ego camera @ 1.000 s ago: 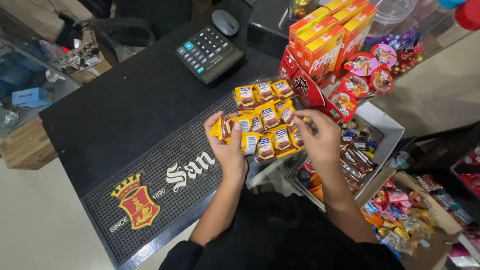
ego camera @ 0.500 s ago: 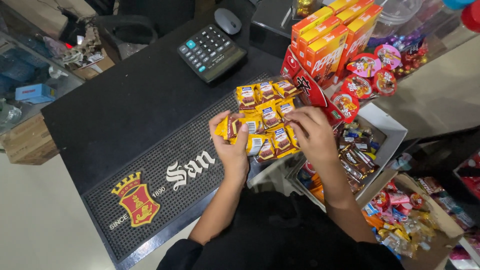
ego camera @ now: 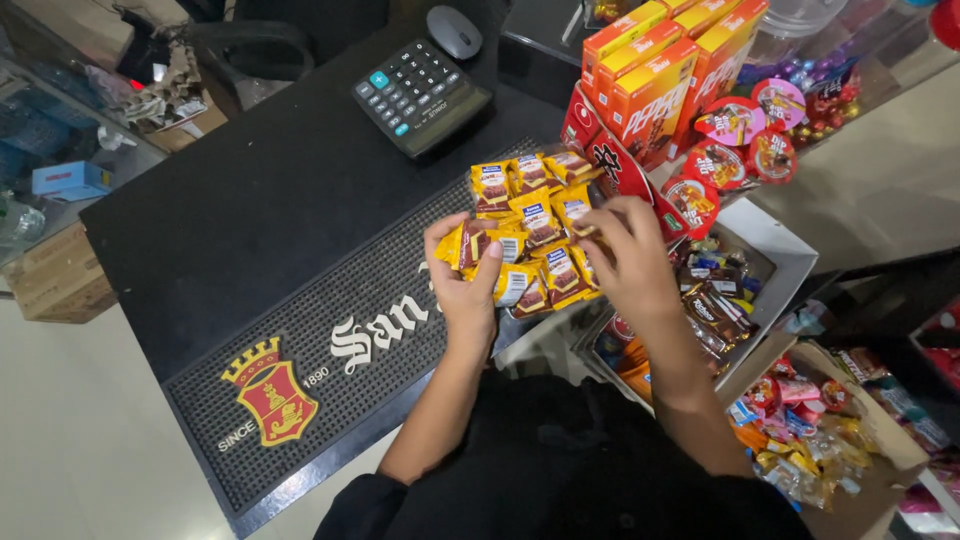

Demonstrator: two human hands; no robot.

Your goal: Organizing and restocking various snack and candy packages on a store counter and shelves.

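The left hand point(ego camera: 462, 285) pinches a yellow snack packet point(ego camera: 472, 243); the right hand point(ego camera: 628, 258), fingers curled, presses on the yellow packets point(ego camera: 535, 215) laid in rows between both hands on the bench point(ego camera: 250, 200). Sorting seems midway; aligning the held packet looks next. Beyond sits a calculator point(ego camera: 420, 95).

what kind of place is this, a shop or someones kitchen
Most likely a small shop counter. A desk calculator sits on the black counter, orange snack boxes stand on display, and both hands, left hand and right hand, sort small yellow wrapped sweets.
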